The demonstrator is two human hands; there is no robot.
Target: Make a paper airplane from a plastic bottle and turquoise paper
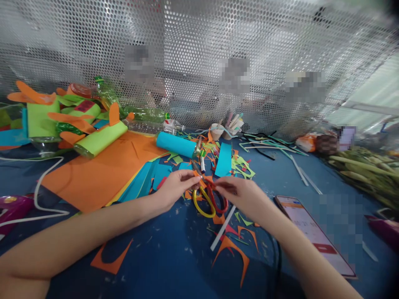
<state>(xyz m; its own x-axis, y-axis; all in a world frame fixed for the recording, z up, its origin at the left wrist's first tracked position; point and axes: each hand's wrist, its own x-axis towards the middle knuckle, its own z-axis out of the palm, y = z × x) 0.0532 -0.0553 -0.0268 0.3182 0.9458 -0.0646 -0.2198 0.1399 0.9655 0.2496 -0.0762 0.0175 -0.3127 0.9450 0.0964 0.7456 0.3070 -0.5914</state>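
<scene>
Over the middle of the blue table, my left hand (176, 187) and my right hand (241, 192) face each other with fingertips pinched. A small orange paper piece (208, 181) spans the gap between them, held at both ends. Right below lies a pair of scissors with one yellow and one red handle (203, 203), its blades partly hidden by the paper and fingers. A marker (202, 163) sits just beyond my fingertips. Farther back is a plastic bottle wrapped in blue paper (176, 143), lying on its side.
Orange sheets (90, 178) and paper-wrapped bottles (101, 139) crowd the left. Offcuts (233, 253) are scattered around. A phone (314, 232) lies at right, near corn husks (364, 170). Cups of sticks (233, 126) stand before a perforated metal panel (193, 54). A glue gun (14, 209) with white cord lies left.
</scene>
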